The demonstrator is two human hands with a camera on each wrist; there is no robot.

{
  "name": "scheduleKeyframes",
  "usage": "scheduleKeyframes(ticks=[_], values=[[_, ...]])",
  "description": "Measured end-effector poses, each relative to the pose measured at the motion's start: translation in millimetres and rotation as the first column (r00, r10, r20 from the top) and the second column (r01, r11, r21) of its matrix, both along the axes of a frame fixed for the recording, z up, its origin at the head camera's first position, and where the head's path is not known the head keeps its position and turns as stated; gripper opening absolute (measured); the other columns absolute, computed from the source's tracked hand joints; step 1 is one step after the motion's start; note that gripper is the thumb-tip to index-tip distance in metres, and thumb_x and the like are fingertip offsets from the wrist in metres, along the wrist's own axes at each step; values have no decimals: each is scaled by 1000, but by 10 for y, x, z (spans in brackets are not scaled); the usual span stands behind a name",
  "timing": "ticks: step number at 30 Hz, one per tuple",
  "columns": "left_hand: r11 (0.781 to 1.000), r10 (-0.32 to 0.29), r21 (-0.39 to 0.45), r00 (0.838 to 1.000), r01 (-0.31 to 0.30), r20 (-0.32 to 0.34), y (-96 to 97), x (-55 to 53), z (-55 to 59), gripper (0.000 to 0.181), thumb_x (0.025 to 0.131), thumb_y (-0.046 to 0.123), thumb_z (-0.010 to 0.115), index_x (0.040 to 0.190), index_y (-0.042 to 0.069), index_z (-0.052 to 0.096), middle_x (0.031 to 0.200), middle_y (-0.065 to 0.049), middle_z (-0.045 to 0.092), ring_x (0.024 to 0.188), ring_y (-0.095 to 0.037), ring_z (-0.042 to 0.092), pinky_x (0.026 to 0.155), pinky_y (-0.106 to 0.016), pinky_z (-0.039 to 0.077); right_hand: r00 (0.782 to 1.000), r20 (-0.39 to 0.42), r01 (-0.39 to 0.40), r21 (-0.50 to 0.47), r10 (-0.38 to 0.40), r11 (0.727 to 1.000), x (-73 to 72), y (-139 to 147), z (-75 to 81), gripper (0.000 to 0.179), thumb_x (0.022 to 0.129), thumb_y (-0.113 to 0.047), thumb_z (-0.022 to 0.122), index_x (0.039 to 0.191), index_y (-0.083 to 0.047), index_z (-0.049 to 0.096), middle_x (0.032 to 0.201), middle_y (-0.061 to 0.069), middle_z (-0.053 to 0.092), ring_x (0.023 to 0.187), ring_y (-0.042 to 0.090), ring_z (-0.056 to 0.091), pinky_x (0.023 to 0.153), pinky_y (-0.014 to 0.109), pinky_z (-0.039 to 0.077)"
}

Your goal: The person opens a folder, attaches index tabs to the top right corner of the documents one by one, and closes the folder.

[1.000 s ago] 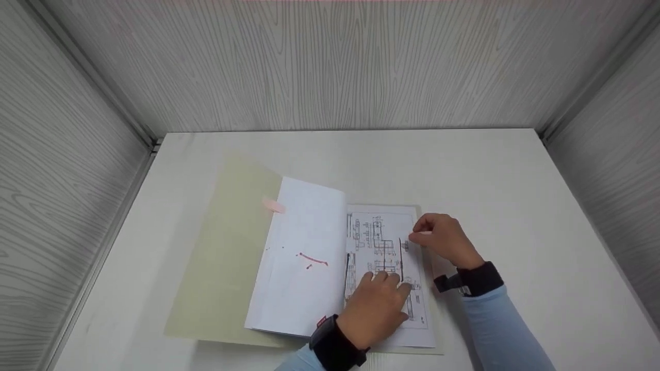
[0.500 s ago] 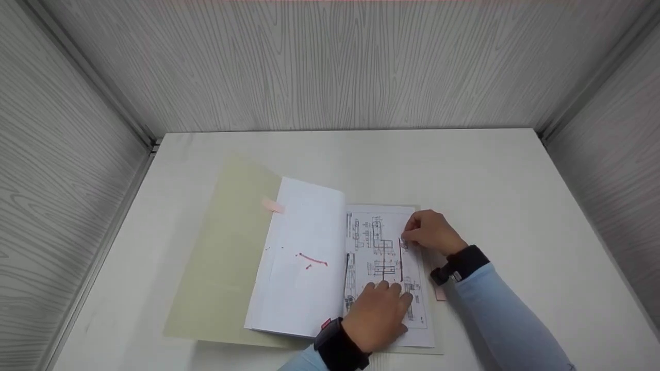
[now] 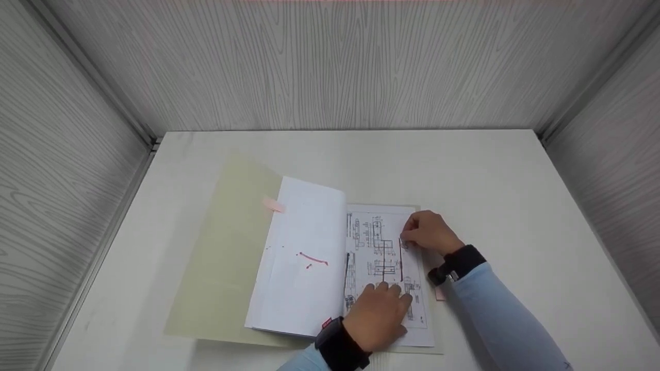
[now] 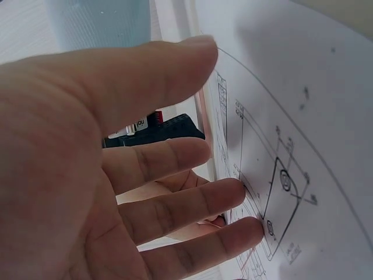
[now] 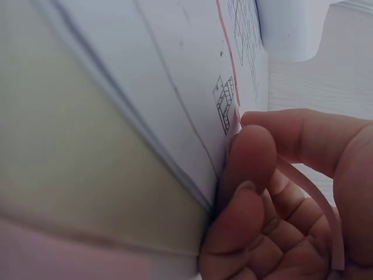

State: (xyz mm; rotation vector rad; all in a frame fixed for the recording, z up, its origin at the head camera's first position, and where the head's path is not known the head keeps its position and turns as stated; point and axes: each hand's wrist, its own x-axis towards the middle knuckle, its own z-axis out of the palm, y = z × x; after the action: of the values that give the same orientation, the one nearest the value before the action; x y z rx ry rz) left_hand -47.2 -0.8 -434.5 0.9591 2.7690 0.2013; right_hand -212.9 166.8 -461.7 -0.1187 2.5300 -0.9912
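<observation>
A booklet with a pale yellow-green cover (image 3: 216, 263) lies spread out. Its left side is a white page (image 3: 304, 226) with a few red marks, and its right side is a page of technical line drawings (image 3: 384, 226). My left hand (image 3: 375, 317) rests on the lower part of the drawing page, fingers extended with their tips at the paper. At the page's upper right edge, my right hand (image 3: 432, 233) pinches a narrow pink sticky strip (image 5: 317, 201) between thumb and fingertips. One end of the strip meets the drawing page; the rest curves back toward the palm.
Another pink tab (image 3: 273, 204) sticks out from the white page's left edge. A pink piece (image 3: 440, 293) shows by the booklet's right edge, partly covered by my right wrist. The white table (image 3: 330, 159) has grey wood-grain panels (image 3: 330, 62) at back and sides.
My right hand has moved slightly left, further onto the drawing page, then nearly stopped. My left hand has slid slightly down the page. The booklet has stayed put.
</observation>
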Motion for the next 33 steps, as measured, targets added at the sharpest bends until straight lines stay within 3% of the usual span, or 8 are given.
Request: scheduleKeyframes(ticks=[15, 33], values=[[1000, 19, 5, 999, -19, 47, 7, 1, 38, 48, 80, 44, 74, 122, 23, 62, 109, 3, 62, 96, -17, 56, 80, -35, 47, 1000, -12, -20, -8, 20, 1000, -25, 4, -28, 8, 80, -14, 70, 83, -7, 68, 77, 6, 63, 65, 20, 57, 55, 29, 45], [1000, 17, 8, 998, -17, 57, 13, -10, 27, 48, 79, 44, 75, 121, 22, 63, 107, 2, 63, 93, -17, 57, 77, -34, 47, 999, -20, -32, -4, 32, 999, -5, -2, 0, 10, 80, -14, 72, 84, -6, 68, 79, 6, 63, 65, 19, 56, 55, 29, 45]])
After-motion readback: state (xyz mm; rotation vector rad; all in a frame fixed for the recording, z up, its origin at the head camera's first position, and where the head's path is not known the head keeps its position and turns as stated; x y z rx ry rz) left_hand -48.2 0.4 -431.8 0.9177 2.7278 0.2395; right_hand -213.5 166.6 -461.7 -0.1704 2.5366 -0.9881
